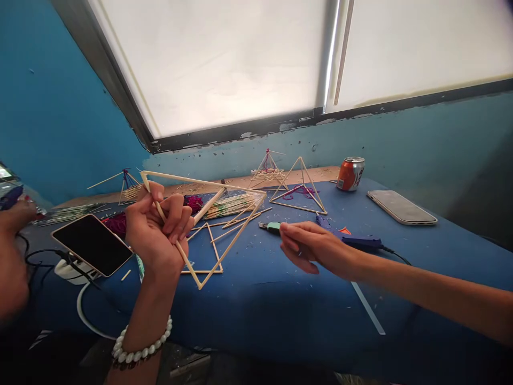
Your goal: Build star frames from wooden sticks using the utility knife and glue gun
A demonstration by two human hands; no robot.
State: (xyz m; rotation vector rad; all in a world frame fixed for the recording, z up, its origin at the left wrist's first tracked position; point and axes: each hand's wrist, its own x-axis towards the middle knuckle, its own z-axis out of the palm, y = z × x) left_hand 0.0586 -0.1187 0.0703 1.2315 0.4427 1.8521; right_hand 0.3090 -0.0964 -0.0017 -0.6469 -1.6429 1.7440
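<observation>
My left hand (160, 230), with a white bead bracelet (140, 354) at the wrist, is closed round one side of a wooden stick frame (232, 243). The frame is raised and tilted over the table, its corners joined end to end. Low over the tabletop, my right hand (304, 243) pinches the green handle of a utility knife (272, 228), whose blade end points left. Beneath the raised frame lies a flat stick shape (215, 248). A blue glue gun (360, 241) rests behind my right forearm, and a clear glue stick (368, 308) lies in front of it.
Stick pyramids (300, 187) stand at the back near bundled sticks (232, 205) and purple yarn (194, 202). A drink can (350, 174) and a phone (402, 207) are right; another phone (92, 244) and cables sit left. Another person's hand (14, 230) is at the left edge.
</observation>
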